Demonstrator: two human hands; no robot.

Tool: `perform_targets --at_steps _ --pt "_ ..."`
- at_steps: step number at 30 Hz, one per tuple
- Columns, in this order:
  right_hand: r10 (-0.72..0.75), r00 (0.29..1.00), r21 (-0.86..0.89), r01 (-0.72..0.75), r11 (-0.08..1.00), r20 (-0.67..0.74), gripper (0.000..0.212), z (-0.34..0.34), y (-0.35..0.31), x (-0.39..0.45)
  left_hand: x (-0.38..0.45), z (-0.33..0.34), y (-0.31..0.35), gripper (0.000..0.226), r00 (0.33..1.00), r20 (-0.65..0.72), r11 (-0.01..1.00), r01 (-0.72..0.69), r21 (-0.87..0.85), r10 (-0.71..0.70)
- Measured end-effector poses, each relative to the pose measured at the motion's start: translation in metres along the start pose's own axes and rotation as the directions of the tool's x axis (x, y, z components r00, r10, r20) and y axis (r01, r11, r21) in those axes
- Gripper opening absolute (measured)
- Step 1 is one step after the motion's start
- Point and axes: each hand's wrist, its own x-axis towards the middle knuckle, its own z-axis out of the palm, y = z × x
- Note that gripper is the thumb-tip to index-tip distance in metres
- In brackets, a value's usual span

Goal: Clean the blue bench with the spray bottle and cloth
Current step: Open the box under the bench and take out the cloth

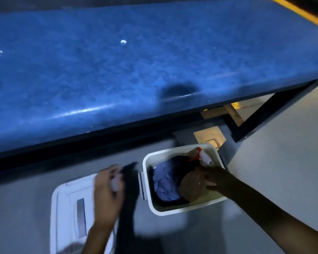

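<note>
The blue bench (pixel 136 66) fills the upper view, with two small white scraps (pixel 123 41) lying on its top. Below it on the floor stands a white box (pixel 147 180) with its lid swung open. Inside lie a light blue cloth (pixel 163 184) and the spray bottle (pixel 203 156), which has a red and white trigger head and a tan body. My right hand (pixel 216 177) reaches into the box and closes around the bottle's body. My left hand (pixel 106 191), blurred, grips a dark cloth (pixel 128 198) that hangs beside the box.
The open white lid (pixel 68 208) lies flat on the grey floor to the left of the box. A dark bench frame and leg (pixel 264 110) run down at the right. A yellow stripe (pixel 301 11) crosses the top right corner.
</note>
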Motion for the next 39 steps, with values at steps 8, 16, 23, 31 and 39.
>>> perform_targets --at_steps 8,16,23,31,39 --pt "-0.164 0.956 0.122 0.198 0.973 -0.244 0.051 0.029 0.019 0.012 0.044 0.172 0.078 0.066 0.557 0.805 0.802 -0.566 0.190 0.203" --pt "-0.482 0.822 -0.272 0.410 0.870 -0.302 0.028 0.019 0.042 -0.007 0.034 0.206 0.051 0.039 0.631 0.744 0.733 -0.610 0.300 0.220" --pt "-0.704 0.691 -0.404 0.604 0.687 -0.165 0.024 -0.004 -0.004 -0.075 0.044 0.120 0.079 0.031 0.750 0.595 0.912 -0.406 0.067 0.290" --pt "-0.723 0.665 -0.425 0.719 0.550 0.188 0.030 0.044 -0.061 -0.136 0.023 -0.053 0.030 0.025 0.961 0.161 0.749 0.276 -0.603 -0.225" --pt "-0.623 0.573 -0.510 0.805 0.304 0.533 0.030 0.156 -0.071 -0.110 -0.007 -0.114 -0.090 0.036 0.875 -0.279 0.911 0.333 -0.244 -0.395"
